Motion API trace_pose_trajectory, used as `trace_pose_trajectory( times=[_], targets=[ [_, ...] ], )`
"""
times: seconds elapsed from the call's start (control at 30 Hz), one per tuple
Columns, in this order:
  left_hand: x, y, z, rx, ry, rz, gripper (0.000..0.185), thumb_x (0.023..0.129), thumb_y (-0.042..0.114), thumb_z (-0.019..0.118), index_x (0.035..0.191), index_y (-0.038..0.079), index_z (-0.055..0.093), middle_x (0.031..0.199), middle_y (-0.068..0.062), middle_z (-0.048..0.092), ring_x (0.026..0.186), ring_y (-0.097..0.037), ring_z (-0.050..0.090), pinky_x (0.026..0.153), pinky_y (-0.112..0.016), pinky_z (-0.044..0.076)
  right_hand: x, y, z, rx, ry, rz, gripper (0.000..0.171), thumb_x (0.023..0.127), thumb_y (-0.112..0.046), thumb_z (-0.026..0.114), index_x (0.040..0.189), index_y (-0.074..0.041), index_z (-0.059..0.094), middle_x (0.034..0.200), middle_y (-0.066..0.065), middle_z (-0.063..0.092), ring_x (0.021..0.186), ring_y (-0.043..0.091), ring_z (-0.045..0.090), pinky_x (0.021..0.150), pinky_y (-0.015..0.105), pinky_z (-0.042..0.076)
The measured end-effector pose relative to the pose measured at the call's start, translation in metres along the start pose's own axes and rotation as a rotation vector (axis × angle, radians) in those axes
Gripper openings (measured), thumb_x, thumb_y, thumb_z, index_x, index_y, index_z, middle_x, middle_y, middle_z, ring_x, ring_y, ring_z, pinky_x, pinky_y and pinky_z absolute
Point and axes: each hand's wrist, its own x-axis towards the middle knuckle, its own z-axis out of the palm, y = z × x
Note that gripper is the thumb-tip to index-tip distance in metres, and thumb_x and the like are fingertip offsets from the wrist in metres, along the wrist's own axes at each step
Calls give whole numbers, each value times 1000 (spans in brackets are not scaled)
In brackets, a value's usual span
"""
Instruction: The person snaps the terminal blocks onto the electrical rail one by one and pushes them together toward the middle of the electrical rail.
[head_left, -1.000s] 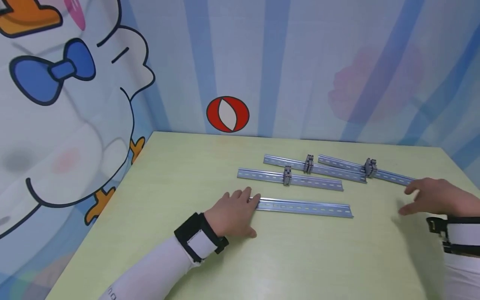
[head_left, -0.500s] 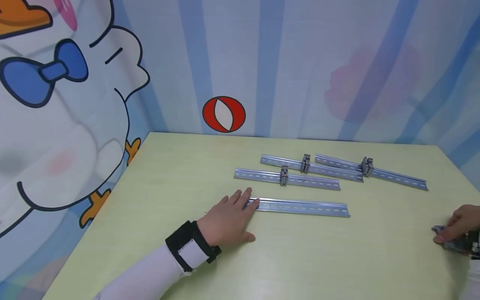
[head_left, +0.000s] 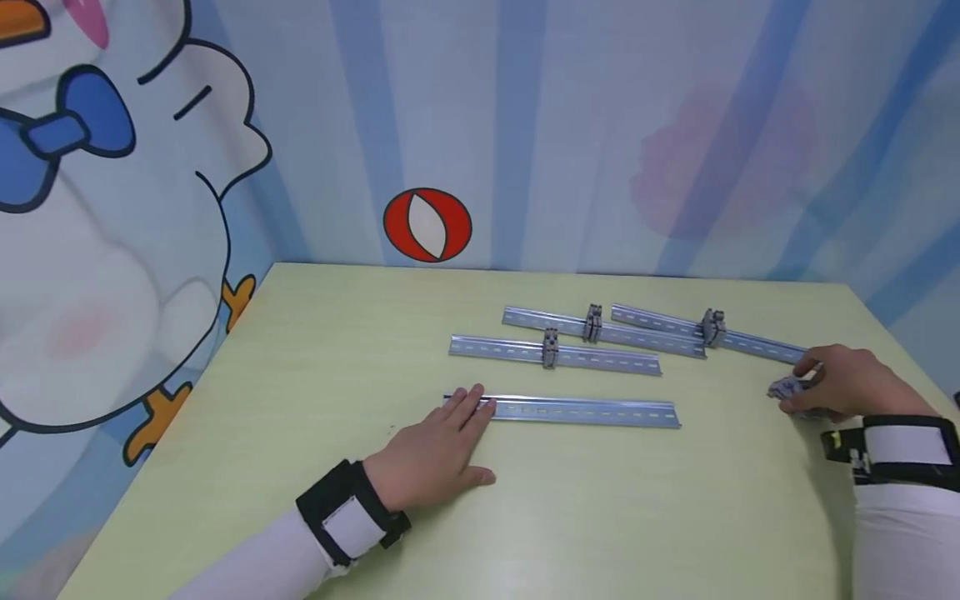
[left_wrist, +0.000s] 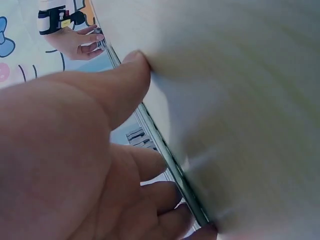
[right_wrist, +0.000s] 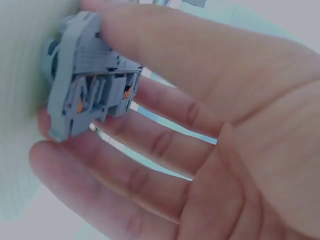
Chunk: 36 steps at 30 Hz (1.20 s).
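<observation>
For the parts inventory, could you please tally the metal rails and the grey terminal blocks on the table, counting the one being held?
Metal rails: 4, the bare near rail under the left hand, the middle rail, the far left rail and the far right rail.
Grey terminal blocks: 4, three clipped on rails and one block in the right hand.
Total: 8.
</observation>
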Motion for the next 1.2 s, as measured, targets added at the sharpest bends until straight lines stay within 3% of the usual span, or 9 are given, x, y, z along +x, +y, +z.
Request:
trace_pose_trajectory(
  times=[0.2,0.43,0.57,0.7,0.93,1.2],
  targets=[
    [-7,2,-1,-14,24,-2,81,96,53,52,153,3,26,161,-18,15,148,-34,17,117,-43,26,0,-9,-1,34,-18,29,82,73,-32,85,118,24,48,90,30,64,65,24,67,59,42,57],
    [-10,3,-1,8,13,-12,80,97,54,49,154,3,25,161,-19,14,148,-33,17,117,-43,26,-7,-11,-4,-1,59,29,83,69,-42,86,113,22,55,75,16,68,57,20,64,52,39,53],
    [-9,2,-1,9,11,-4,81,97,55,49,154,4,24,161,-18,14,148,-34,17,117,-43,26,-9,-11,-5,19,69,47,70,74,-35,83,110,20,58,68,8,67,57,19,63,51,38,53],
    [-5,1,0,34,7,5,81,97,57,47,155,5,23,162,-18,14,148,-33,16,118,-43,23,-10,-9,-9,72,71,41,52,80,-24,79,106,18,60,70,9,68,58,20,66,53,39,55],
    [-2,-1,0,45,-4,3,83,96,59,46,155,6,21,162,-16,12,149,-32,15,118,-41,22,-12,-8,-12,94,107,42,37,89,-16,67,104,17,61,71,11,66,56,19,65,52,38,55],
    [-1,-3,-2,21,-9,17,86,95,60,48,155,4,21,162,-17,10,149,-32,14,119,-41,21,-18,-14,-15,162,186,92,29,90,-15,65,98,13,64,73,15,63,56,21,62,53,41,54]
  ],
)
